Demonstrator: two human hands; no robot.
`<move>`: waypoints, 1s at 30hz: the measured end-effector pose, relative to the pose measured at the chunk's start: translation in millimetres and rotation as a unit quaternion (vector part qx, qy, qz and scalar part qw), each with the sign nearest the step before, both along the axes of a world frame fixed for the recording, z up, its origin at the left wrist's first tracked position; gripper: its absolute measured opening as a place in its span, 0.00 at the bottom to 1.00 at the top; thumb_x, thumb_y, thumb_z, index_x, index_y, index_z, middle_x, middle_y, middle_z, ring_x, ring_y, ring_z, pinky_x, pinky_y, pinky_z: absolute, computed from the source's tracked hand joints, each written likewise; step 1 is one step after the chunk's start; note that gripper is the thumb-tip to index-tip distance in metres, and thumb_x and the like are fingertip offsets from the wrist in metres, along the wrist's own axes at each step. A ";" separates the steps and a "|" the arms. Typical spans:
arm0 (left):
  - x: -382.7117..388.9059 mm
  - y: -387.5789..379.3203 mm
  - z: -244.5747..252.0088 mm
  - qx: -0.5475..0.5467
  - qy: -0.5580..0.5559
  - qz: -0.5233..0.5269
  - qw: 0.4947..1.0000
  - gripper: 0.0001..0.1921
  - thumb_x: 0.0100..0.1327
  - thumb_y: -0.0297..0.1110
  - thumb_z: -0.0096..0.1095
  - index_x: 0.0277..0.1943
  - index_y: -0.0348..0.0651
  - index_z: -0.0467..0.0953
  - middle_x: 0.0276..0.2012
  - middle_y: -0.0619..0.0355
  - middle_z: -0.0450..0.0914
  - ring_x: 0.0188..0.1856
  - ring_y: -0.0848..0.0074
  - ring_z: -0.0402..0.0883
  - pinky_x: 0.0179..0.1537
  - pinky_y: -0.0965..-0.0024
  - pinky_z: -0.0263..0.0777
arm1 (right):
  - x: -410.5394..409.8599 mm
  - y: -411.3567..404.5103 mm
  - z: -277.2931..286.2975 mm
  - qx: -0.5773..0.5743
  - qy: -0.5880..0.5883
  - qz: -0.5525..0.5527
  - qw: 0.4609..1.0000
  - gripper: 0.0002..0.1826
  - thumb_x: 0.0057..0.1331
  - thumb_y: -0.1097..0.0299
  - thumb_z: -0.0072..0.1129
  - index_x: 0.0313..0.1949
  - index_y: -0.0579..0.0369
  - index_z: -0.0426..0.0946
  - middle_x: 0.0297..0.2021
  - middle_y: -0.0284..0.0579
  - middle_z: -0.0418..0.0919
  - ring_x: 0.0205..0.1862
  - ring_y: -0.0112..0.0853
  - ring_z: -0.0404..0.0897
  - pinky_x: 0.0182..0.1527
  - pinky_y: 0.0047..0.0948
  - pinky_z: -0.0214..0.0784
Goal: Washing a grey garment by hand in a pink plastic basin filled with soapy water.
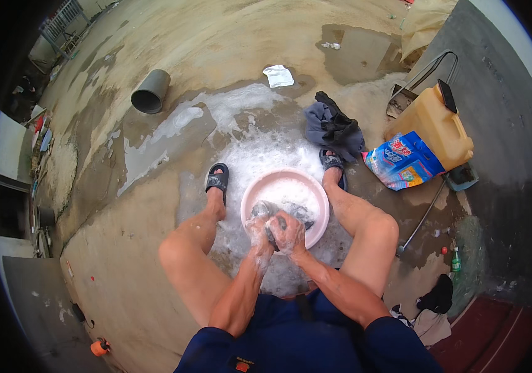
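Note:
A pink plastic basin (320, 196) filled with white suds stands on the wet concrete between my feet. Over its near side, my left hand (260, 227) and my right hand (289, 231) are pressed close together, both wet with foam. Each is closed on a soapy dark grey cloth (266, 208), which bunches up between them. The rest of the cloth, or another dark piece (299, 212), lies in the suds at the basin's right; where one ends and the other begins is hidden by foam.
Foamy water (266, 149) covers the ground around the basin. Dark wet clothes (333, 123) lie beyond my right foot. Beside them are a blue detergent bag (403, 161) and a yellowish jerrycan (429, 123) with a phone (446, 95) on top. A grey bucket (151, 91) lies tipped over at the far left.

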State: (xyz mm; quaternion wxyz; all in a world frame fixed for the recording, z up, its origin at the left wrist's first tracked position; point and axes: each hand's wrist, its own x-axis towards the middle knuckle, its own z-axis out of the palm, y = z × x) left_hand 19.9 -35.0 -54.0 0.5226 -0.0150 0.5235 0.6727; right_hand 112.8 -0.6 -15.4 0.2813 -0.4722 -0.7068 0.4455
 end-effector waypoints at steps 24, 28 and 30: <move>-58.4 -12.4 -30.8 0.105 -0.272 -0.210 0.933 0.23 0.75 0.44 0.48 0.60 0.30 0.70 0.48 0.49 0.80 0.43 0.65 0.82 0.44 0.66 0.81 | -3.5 -25.0 50.2 0.079 0.017 0.153 0.985 0.17 0.61 0.56 0.66 0.39 0.59 0.82 0.26 0.54 0.82 0.27 0.48 0.82 0.33 0.40 0.74; 10.3 -0.1 -6.0 -0.030 -0.067 0.001 0.997 0.18 0.76 0.38 0.45 0.59 0.33 0.71 0.45 0.51 0.80 0.41 0.68 0.82 0.41 0.66 0.81 | 5.2 35.7 -31.8 -0.031 -0.009 -0.052 0.998 0.17 0.64 0.55 0.60 0.36 0.59 0.83 0.27 0.59 0.81 0.28 0.48 0.81 0.34 0.41 0.73; -0.6 -5.7 -10.6 -0.021 -0.074 0.000 0.997 0.16 0.75 0.37 0.44 0.56 0.35 0.72 0.44 0.51 0.80 0.41 0.67 0.82 0.41 0.65 0.81 | -0.1 29.6 -26.3 -0.048 -0.035 -0.044 0.997 0.18 0.64 0.55 0.60 0.37 0.59 0.83 0.28 0.60 0.82 0.29 0.48 0.82 0.35 0.41 0.73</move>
